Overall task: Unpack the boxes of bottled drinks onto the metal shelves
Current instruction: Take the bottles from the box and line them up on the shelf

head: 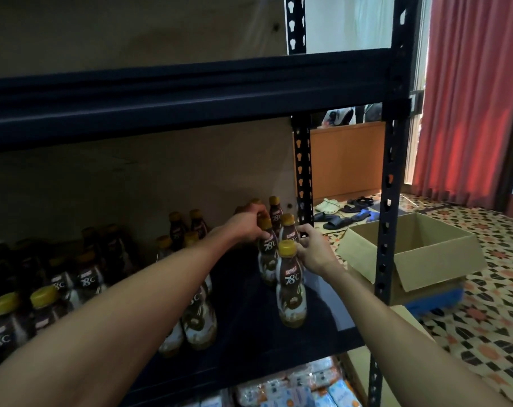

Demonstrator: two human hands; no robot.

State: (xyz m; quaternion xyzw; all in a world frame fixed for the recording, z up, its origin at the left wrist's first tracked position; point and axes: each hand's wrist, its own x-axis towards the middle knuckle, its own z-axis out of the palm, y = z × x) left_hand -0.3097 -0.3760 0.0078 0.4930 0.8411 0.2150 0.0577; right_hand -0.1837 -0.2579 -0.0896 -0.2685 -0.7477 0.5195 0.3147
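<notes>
Brown coffee bottles with yellow caps stand in rows on the dark metal shelf (278,342). A column of them runs back along the shelf's right side, the nearest bottle (290,289) at the front. My left hand (249,223) grips the neck of the second bottle (267,254) in that column. My right hand (312,248) curls round the third bottle (289,230) from the right. One more bottle (274,210) stands behind. Other bottles (196,318) fill the shelf's left and middle, partly hidden by my left forearm.
An open cardboard box (425,259) sits on a blue crate (434,301) on the patterned floor right of the rack's upright (387,218). Packs in blue and orange (302,386) lie on the shelf below. Sandals (346,212) and a red curtain (467,98) are beyond.
</notes>
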